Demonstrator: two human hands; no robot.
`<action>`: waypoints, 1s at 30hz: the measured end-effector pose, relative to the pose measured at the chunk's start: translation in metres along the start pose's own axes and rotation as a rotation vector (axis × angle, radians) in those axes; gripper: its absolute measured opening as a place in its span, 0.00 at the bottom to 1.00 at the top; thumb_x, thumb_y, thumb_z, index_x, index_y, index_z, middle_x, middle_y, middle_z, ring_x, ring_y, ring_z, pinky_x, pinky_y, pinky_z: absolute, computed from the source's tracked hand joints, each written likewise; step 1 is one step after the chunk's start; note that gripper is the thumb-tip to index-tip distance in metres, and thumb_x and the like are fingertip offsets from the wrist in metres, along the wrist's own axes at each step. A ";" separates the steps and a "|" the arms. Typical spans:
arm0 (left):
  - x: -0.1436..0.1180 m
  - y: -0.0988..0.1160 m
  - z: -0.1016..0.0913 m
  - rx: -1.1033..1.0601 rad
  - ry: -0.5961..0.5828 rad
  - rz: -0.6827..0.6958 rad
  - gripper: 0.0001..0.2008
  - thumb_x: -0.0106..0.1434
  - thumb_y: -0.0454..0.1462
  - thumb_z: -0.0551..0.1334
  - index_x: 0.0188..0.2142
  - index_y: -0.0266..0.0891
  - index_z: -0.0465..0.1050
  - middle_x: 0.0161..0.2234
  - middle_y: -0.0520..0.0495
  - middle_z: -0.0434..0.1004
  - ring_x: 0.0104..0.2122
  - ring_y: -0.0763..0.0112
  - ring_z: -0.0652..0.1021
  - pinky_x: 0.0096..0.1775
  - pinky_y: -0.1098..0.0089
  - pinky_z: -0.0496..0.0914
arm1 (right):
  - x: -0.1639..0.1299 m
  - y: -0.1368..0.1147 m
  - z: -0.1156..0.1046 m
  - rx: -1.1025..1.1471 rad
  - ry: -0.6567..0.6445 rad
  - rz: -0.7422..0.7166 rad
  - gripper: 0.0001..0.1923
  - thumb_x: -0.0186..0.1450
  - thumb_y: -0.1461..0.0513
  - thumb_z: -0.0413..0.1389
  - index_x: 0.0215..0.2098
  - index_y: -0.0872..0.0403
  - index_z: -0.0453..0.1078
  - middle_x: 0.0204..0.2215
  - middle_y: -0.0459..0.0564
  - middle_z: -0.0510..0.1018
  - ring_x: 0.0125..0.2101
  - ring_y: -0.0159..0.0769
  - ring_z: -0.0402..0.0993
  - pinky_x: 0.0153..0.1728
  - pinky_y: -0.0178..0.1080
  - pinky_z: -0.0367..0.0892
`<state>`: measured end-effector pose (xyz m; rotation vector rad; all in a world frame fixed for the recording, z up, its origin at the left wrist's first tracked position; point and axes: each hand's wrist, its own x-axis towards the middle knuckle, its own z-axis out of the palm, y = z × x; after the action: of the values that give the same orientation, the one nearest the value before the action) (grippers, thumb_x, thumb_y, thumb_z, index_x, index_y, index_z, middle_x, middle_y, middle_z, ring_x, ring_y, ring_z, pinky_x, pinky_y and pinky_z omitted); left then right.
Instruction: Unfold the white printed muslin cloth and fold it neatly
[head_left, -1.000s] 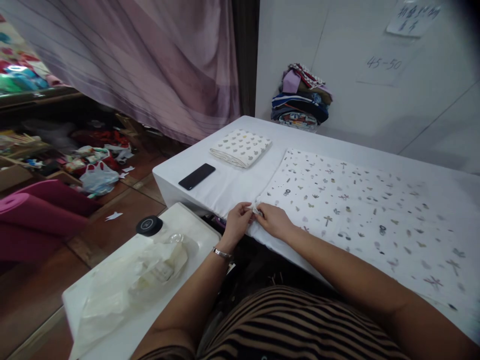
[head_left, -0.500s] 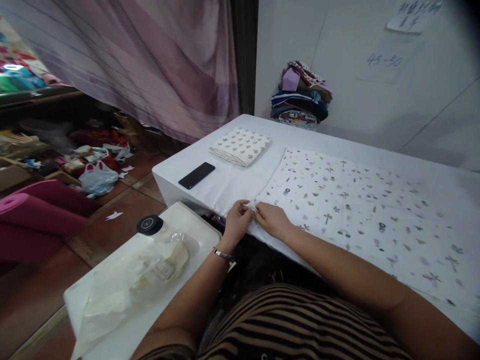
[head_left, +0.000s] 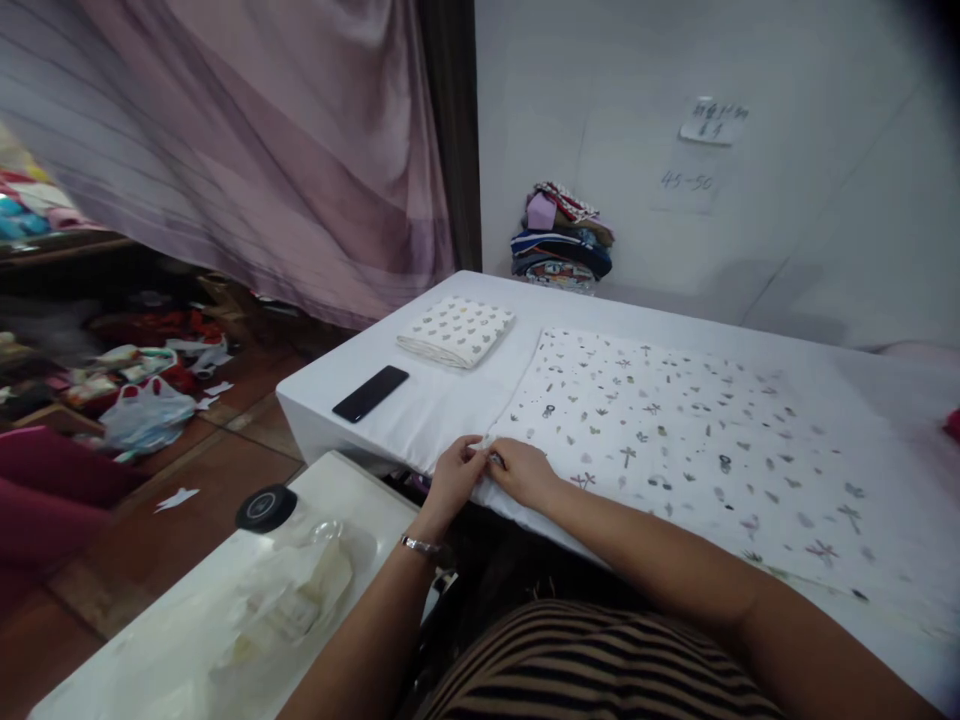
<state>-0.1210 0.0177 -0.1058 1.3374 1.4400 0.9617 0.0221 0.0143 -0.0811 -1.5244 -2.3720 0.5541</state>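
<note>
A white cloth [head_left: 675, 440] printed with small palm trees, leaves and other figures lies spread over a white-covered table [head_left: 442, 400]. Its near left corner is pinched between the fingers of my left hand [head_left: 456, 480], which wears a metal bracelet. Right beside it, my right hand [head_left: 525, 470] grips the same corner, fingertips almost meeting those of the left. The bit of fabric between the fingers is mostly hidden. Beyond my hands on the table are a black phone [head_left: 370, 393] and a folded cream cloth [head_left: 457, 331] with a small grey print.
A white stool or low table [head_left: 187, 580] at left holds a round black container [head_left: 266, 508] and a translucent plastic bag [head_left: 292, 600]. A pile of folded clothes [head_left: 562, 240] stands against the wall. A pink curtain [head_left: 322, 150] hangs behind; bags clutter the floor.
The view has shifted, so the table and wall sit lower and further left in the picture. Both hands stay closed at the same corner of the cloth.
</note>
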 end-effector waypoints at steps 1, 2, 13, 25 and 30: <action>0.000 0.002 0.000 0.055 0.018 -0.008 0.19 0.55 0.43 0.58 0.44 0.35 0.67 0.19 0.56 0.68 0.20 0.73 0.70 0.25 0.73 0.63 | -0.001 0.000 0.001 0.003 0.003 0.000 0.11 0.65 0.59 0.47 0.42 0.53 0.67 0.40 0.49 0.73 0.40 0.35 0.68 0.37 0.36 0.59; 0.000 0.004 0.000 0.126 0.041 -0.010 0.18 0.55 0.40 0.57 0.44 0.35 0.68 0.19 0.55 0.68 0.20 0.73 0.70 0.25 0.73 0.63 | -0.001 -0.001 0.002 0.001 0.002 -0.003 0.11 0.65 0.59 0.48 0.43 0.53 0.66 0.40 0.49 0.73 0.41 0.35 0.68 0.37 0.36 0.59; -0.013 0.024 0.005 0.666 0.170 0.029 0.12 0.56 0.37 0.53 0.40 0.38 0.67 0.30 0.46 0.76 0.33 0.62 0.76 0.34 0.68 0.63 | -0.045 0.019 -0.024 -0.007 0.085 -0.141 0.13 0.64 0.63 0.47 0.45 0.55 0.68 0.42 0.52 0.71 0.44 0.36 0.64 0.44 0.38 0.61; -0.014 0.034 0.011 0.952 0.115 0.002 0.10 0.60 0.39 0.49 0.39 0.40 0.64 0.32 0.41 0.77 0.35 0.55 0.77 0.32 0.65 0.62 | -0.087 0.094 -0.047 0.017 -0.021 -0.078 0.27 0.69 0.52 0.38 0.62 0.52 0.55 0.65 0.51 0.48 0.64 0.41 0.39 0.62 0.48 0.41; -0.014 0.036 0.014 0.997 0.128 -0.011 0.10 0.61 0.39 0.48 0.37 0.40 0.64 0.32 0.40 0.77 0.34 0.55 0.77 0.30 0.65 0.61 | -0.084 0.105 -0.050 -0.025 -0.142 -0.025 0.29 0.68 0.48 0.38 0.64 0.48 0.51 0.66 0.49 0.42 0.65 0.44 0.32 0.62 0.52 0.33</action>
<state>-0.0982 0.0070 -0.0735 1.9643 2.1469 0.2755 0.1625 -0.0141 -0.0860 -1.5106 -2.5082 0.6494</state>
